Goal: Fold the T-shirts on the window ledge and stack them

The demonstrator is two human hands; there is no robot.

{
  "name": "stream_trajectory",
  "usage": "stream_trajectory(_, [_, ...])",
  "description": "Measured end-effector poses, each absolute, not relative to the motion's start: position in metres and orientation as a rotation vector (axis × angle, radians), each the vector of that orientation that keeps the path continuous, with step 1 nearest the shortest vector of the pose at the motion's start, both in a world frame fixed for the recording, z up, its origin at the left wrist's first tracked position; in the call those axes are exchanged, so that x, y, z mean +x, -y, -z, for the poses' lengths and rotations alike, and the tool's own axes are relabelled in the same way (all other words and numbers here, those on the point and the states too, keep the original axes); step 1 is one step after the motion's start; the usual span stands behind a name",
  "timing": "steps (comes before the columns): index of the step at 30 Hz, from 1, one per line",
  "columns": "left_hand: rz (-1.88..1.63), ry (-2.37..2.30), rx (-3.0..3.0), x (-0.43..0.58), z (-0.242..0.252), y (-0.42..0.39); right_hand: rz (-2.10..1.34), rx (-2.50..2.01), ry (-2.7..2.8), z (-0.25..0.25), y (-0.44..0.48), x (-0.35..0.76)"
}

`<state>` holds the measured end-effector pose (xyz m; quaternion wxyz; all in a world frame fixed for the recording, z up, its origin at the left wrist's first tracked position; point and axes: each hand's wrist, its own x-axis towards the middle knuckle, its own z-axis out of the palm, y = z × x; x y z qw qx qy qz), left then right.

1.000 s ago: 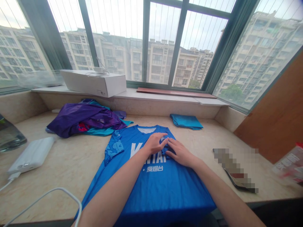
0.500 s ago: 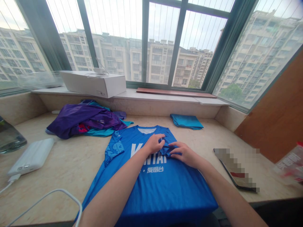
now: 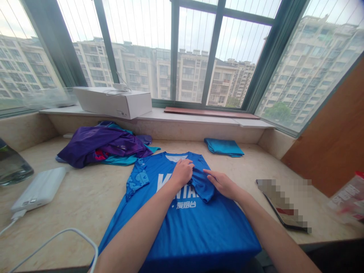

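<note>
A wide stone counter (image 3: 85, 197) runs under a big window (image 3: 182, 49), and outside there are tall apartment buildings. On the middle of the counter a blue shirt (image 3: 182, 227) lies flat with the front up. It has white letters on the chest, its collar points to the window and its bottom edge hangs near the person. The right sleeve of the shirt is folded over onto the chest.

Behind the shirt to the left there is a pile of purple and teal clothes (image 3: 102, 146). On the window sill above it stands a long white box (image 3: 113, 100). A folded teal cloth (image 3: 224, 146) lies behind the shirt to the right, well apart from it. At the left side of the counter a white power bank (image 3: 38, 189) lies with a white cable (image 3: 57, 239) near it. At the right, some flat object on the counter is blurred and I cannot tell what it is.

The left hand (image 3: 181, 172) is on the chest of the shirt with curled fingers, pinching the folded sleeve cloth. The right hand (image 3: 223, 184) is just beside it, open and flat, fingers stretched, pressing on the edge of the same folded sleeve.
</note>
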<state>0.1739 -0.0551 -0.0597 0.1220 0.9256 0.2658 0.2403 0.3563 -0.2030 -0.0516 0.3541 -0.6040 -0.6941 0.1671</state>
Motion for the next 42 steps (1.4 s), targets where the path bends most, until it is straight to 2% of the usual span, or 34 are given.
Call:
stream_trajectory(4, [-0.704,-0.755,2.758,0.171,0.051,0.064,-0.412,-1.691,1.914,0.061,0.197,0.359])
stream_trajectory(11, [-0.665,-0.718,2.794,0.169,0.051,0.070,-0.163,-2.018,1.974,0.061,0.199,0.358])
stream_trajectory(19, [-0.598,-0.768,2.820,0.164,0.051,0.067,-0.208,-2.086,1.912,0.031,0.178,0.359])
stream_trajectory(24, [-0.579,-0.810,2.816,0.165,0.054,0.066,-0.335,-2.245,2.052,0.039,0.153,0.351])
stream_trajectory(28, [-0.577,-0.908,2.802,0.165,0.054,0.065,-0.233,-2.299,2.041,0.053,0.148,0.331])
stream_trajectory(36, [-0.531,-1.141,2.816,0.160,0.029,0.073,-0.329,-2.346,1.985,0.070,0.143,0.310])
stream_trajectory(42, [-0.321,-1.416,2.821,0.100,0.003,0.066,-0.279,-2.398,1.949,0.072,0.136,0.318])
